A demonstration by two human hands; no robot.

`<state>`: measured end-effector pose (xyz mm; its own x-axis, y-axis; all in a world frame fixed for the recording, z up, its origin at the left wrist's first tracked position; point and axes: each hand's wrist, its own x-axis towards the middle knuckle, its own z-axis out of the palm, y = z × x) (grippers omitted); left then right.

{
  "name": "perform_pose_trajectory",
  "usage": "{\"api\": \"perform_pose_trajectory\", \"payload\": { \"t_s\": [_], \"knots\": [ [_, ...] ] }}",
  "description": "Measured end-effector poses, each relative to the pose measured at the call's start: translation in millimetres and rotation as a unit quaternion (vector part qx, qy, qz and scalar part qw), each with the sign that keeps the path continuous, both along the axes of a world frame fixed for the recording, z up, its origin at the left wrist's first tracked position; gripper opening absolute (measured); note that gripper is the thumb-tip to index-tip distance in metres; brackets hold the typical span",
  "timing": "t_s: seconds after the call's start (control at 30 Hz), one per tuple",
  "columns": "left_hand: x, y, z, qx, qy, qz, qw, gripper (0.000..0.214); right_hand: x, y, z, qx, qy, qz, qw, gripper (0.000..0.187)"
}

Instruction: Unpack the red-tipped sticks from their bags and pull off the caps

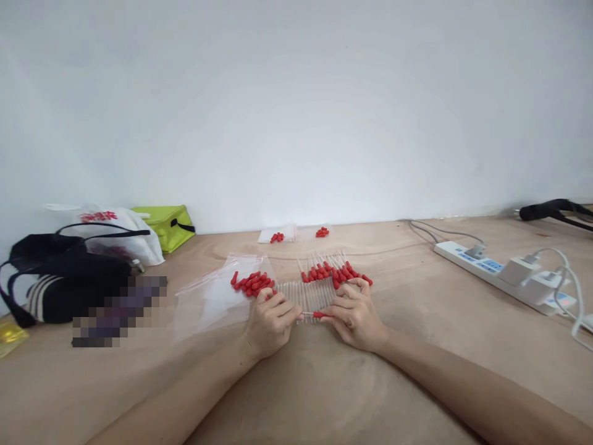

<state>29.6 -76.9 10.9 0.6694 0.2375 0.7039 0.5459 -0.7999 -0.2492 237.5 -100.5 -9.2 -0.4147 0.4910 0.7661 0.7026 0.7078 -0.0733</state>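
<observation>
From where I stand, a pale wall (296, 111) rises behind a broad tan table (296, 395). At the table's left side sit a black bag (69, 278), a white carrier bag (120, 232) and a lime-green bag (162, 225); a white power strip (482, 264) with plugs lies at the right. Clear plastic bags (215, 293) lie flat beyond the left hand (273, 321). Its fingers pinch a slim clear tube (308, 314), while the right hand (356, 314) grips a red cap (318, 314) at that tube's end, both just above the near edge of a row of clear tubes (303, 295). Behind the row lie red-capped tubes (340, 269); beside it, a heap of loose red caps (254, 283).
</observation>
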Motion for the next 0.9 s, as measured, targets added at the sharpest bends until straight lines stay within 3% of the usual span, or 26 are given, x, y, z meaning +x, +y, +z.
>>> {"api": "perform_pose_trajectory", "payload": {
  "t_s": [0.23,0.33,0.43,0.53,0.67,0.9],
  "knots": [
    [-2.9,1.0,0.1,-0.017,-0.007,-0.01,1.0,0.023,5.3,-6.7,4.3,-0.002,0.001,0.013,1.0,0.016],
    [-13.9,7.0,-2.9,-0.043,-0.057,0.017,0.997,0.023,21.3,-3.8,1.6,-0.033,0.022,-0.032,0.999,0.017],
    [-24.4,14.1,-8.3,-0.068,-0.098,0.049,0.992,0.02,40.9,9.5,-3.5,-0.066,0.105,-0.091,0.988,0.019],
    [-27.8,19.1,-12.2,-0.095,-0.096,0.065,0.989,0.024,56.9,28.9,-8.5,-0.12,0.211,-0.112,0.964,0.027],
    [-28.3,22.4,-11.1,-0.086,-0.096,0.083,0.988,0.031,73.5,47.2,-14.0,-0.206,0.286,-0.231,0.907,0.03],
    [-33.1,23.3,-10.1,-0.054,-0.077,0.043,0.995,0.022,84.6,47.3,-12.0,-0.32,0.263,-0.312,0.855,0.022]
  ]
}}
